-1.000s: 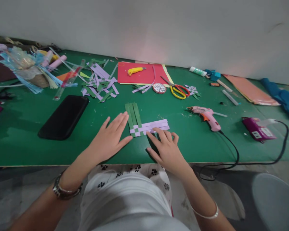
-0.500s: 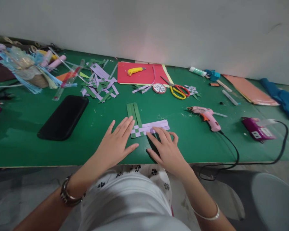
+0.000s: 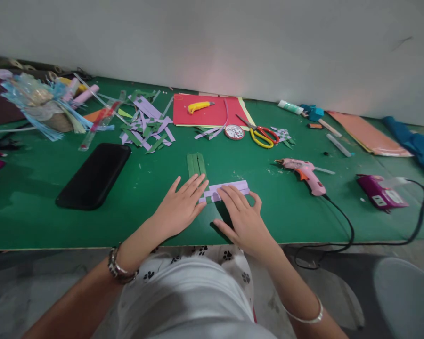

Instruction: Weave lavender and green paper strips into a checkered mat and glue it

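Green paper strips [image 3: 196,165] point away from me and cross lilac paper strips [image 3: 238,185] that run off to the right. Across the woven corner, where the two colours meet, my left hand [image 3: 180,205] lies flat with its fingers stretched out, covering most of the checks. My right hand [image 3: 240,213] rests its fingertips on the lilac strips, thumb held apart on the table side. Neither hand grips anything. Part of the weave is hidden under the left fingers.
A black phone [image 3: 94,176] lies to the left. On the right are a pink glue gun [image 3: 305,173] with a cord and a purple box [image 3: 381,192]. Further back are scissors [image 3: 262,134], a yellow cutter [image 3: 199,107] on red paper [image 3: 183,117], and paper scraps [image 3: 149,123].
My left hand has moved right, onto the woven corner, hiding checks that showed before. The right hand stays on the lilac strips, nearly in place. The view has shifted slightly.
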A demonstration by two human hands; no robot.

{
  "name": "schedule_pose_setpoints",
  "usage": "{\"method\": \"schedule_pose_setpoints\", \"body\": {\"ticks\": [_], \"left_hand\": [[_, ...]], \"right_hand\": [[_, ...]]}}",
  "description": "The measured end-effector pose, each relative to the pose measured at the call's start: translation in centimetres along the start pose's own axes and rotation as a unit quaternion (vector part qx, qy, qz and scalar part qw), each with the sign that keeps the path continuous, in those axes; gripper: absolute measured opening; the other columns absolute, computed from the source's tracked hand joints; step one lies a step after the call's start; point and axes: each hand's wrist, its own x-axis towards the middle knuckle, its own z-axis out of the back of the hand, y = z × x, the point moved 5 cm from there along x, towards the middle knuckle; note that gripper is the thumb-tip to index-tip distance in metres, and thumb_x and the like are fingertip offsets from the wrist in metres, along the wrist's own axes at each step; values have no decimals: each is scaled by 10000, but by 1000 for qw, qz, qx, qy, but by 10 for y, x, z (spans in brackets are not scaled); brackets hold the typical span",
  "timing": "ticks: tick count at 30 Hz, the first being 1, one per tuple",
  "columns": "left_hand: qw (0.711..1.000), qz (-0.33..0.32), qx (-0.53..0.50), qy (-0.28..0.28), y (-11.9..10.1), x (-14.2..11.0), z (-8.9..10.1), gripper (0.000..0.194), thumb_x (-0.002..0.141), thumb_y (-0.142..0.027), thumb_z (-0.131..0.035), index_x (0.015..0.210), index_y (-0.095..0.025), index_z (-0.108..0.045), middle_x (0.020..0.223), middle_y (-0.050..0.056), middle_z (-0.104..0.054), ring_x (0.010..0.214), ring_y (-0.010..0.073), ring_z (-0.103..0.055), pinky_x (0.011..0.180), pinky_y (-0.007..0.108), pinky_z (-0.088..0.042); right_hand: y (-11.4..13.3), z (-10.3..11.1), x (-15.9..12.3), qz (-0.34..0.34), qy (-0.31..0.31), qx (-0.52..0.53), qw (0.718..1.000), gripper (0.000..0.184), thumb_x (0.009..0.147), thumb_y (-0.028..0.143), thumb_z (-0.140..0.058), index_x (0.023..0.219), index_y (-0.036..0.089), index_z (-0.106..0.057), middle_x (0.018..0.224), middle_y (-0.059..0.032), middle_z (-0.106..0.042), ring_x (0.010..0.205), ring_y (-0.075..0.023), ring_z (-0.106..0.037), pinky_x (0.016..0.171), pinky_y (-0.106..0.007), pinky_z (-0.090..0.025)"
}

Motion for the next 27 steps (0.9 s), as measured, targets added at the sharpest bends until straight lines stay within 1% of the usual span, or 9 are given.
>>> {"method": "schedule_pose_setpoints", "body": {"ticks": [4, 8, 10, 13, 16, 18, 20, 24, 27], "left_hand": [[1000, 3, 1, 3, -1, 0, 0, 461, 930, -315, -226, 1360, -155, -269, 1438, 63, -226, 1324, 212, -190, 1055, 487, -167], [1000, -8, -5, -27, 1, 0, -1, 466, 930, -344, -207, 1350, -160, -292, 1428, 74, -262, 1315, 213, -219, 1052, 489, -172], [998, -25, -7, -53, 1, -3, 2, 482, 929, -372, -197, 1351, -159, -288, 1422, 82, -280, 1310, 217, -233, 1047, 489, -182], [994, -56, 0, -98, -2, -10, 9, 497, 923, -387, -225, 1340, -130, -304, 1410, 106, -304, 1296, 238, -255, 1031, 473, -228], [988, -88, -1, -123, -5, -17, 15, 454, 910, -364, -293, 1254, -103, -431, 1316, 138, -426, 1196, 255, -391, 967, 420, -334], [988, -99, -3, -118, -6, -20, 15, 411, 899, -339, -335, 1195, -100, -490, 1192, 140, -524, 1075, 251, -487, 889, 389, -400], [989, -106, -3, -107, -6, -20, 13, 390, 890, -320, -363, 1177, -95, -501, 1109, 132, -567, 997, 247, -525, 829, 376, -430], [989, -111, -10, -93, -6, -19, 13, 382, 880, -318, -389, 1171, -95, -496, 1097, 128, -576, 974, 244, -538, 795, 374, -440], [992, -97, -21, -78, -5, -16, 17, 361, 870, -324, -409, 1151, -121, -509, 1088, 115, -586, 949, 228, -551, 770, 347, -446]], "right_hand": [[0, -3, 1, -11, 5, 0, 1000, 559, 874, 484, -245, 1298, 144, -375, 1352, -114, -404, 1244, -238, -318, 1001, -478, -72], [-2, -2, 2, -27, -14, 8, 1000, 486, 883, 450, -258, 1257, 191, -428, 1300, -97, -469, 1195, -231, -373, 1002, -494, -40], [-8, 2, 4, -62, -41, 6, 997, 418, 893, 391, -266, 1209, 208, -471, 1239, -88, -521, 1149, -221, -416, 993, -497, -42], [-21, 7, 9, -135, -78, -13, 988, 356, 887, 311, -310, 1167, 197, -498, 1158, -91, -568, 1095, -225, -450, 973, -502, -69], [-31, 9, 18, -167, -73, -26, 983, 322, 856, 288, -390, 1131, 186, -521, 1112, -98, -581, 1024, -237, -482, 936, -498, -131], [-37, 10, 24, -175, -58, -20, 983, 270, 832, 277, -438, 1058, 200, -564, 1045, -84, -600, 955, -232, -507, 889, -482, -184], [-41, 12, 28, -181, -46, -6, 982, 213, 806, 258, -477, 977, 215, -597, 961, -68, -616, 904, -228, -515, 832, -451, -222], [-46, 16, 35, -165, -32, 58, 984, 180, 752, 214, -523, 910, 230, -608, 897, -49, -640, 877, -226, -515, 757, -386, -235], [-50, 24, 38, -163, -33, 118, 979, 170, 737, 201, -517, 869, 242, -615, 873, -33, -660, 852, -219, -527, 756, -380, -225]]}}
